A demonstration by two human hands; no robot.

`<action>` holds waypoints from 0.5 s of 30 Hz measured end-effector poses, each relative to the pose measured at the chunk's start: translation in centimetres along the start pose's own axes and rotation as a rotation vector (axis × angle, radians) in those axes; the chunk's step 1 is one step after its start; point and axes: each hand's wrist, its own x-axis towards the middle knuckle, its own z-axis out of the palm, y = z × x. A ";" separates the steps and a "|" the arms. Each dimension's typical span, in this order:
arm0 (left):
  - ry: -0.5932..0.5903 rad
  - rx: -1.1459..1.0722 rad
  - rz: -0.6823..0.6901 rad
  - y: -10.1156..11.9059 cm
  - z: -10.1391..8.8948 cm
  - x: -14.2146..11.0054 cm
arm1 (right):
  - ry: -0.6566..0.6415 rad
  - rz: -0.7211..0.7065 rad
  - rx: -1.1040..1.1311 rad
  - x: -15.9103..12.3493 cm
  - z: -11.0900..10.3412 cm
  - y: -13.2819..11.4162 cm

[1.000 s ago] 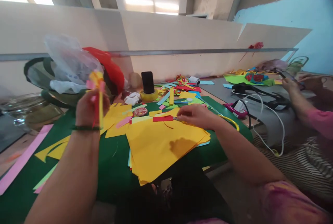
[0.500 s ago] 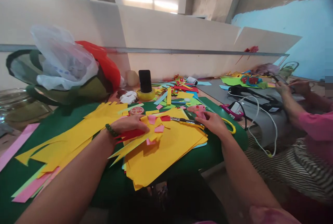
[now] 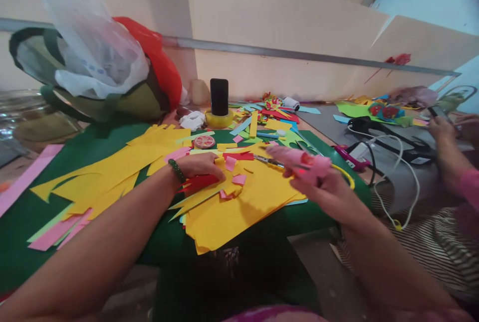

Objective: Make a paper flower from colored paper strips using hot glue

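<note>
One green bead bracelet (image 3: 177, 170) circles the wrist of the left hand (image 3: 204, 165), whose fingers are drawn together on a yellow paper cutout (image 3: 232, 190) bearing pink squares (image 3: 238, 179). Red paper strips (image 3: 197, 183) poke out beneath that palm. Under the cutout lies a stack of yellow sheets (image 3: 220, 227); whether they touch cannot be told. Between the hands, a utility knife (image 3: 270, 162) rests on the stack. Further right, the right hand (image 3: 329, 192) is clamped around a pink glue gun (image 3: 305, 161), blurred, its nozzle pointing left.
</note>
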 end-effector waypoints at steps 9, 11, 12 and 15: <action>-0.012 -0.003 0.003 0.3 0.2 0.0 | -0.399 0.063 -0.154 2.4 2.7 -0.2; -0.011 -0.002 0.001 0.2 0.2 0.0 | -0.405 0.081 -0.229 2.5 2.7 0.1; -0.019 0.001 -0.002 0.2 0.3 0.0 | -0.413 0.074 -0.252 2.5 2.8 0.2; -0.050 0.020 0.001 0.1 0.3 0.2 | -0.355 0.037 -0.316 2.5 3.2 0.3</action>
